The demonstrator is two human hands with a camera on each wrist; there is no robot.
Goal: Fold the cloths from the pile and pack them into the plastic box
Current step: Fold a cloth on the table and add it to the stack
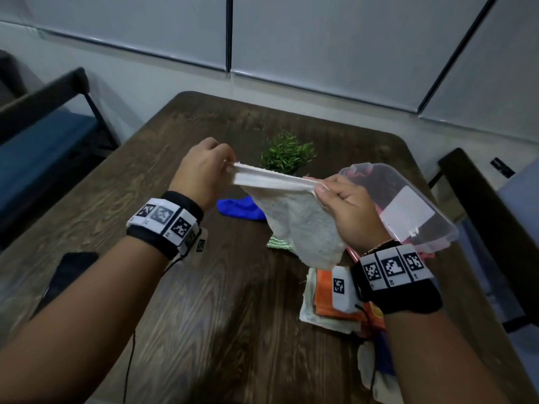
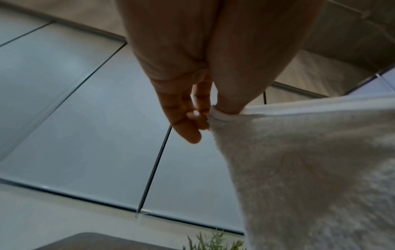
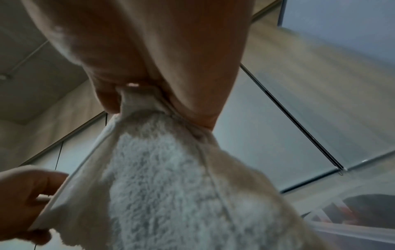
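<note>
Left hand (image 1: 204, 167): up above the table, fingers curled in, thumb and fingertips pinching one top corner of the white cloth (image 1: 294, 217).
Right hand (image 1: 347, 208): level with it on the other side, thumb pressed over the opposite corner, fingers folded in behind the fabric.
White cloth: stretched taut between both hands along its hemmed top edge, the fluffy body hanging down, clear of the table (image 1: 204, 316).
Left wrist view: the thumb and fingers (image 2: 188, 118) nip the hem right at the corner, little finger loose below.
Right wrist view: the cloth bunches into the closed grip, and the left hand is in sight at the far end of the hem.
Plastic box (image 1: 420, 217): on the table just right of the right hand, clear-walled, something pink inside.
Pile (image 1: 323, 310): orange and pale cloths stacked under the right wrist.
Blue cloth (image 1: 239, 209): lying flat behind the hanging cloth.
Green striped cloth (image 1: 277, 243): peeking out beneath it.
Plant (image 1: 287, 154): at mid-table, beyond the hands.
</note>
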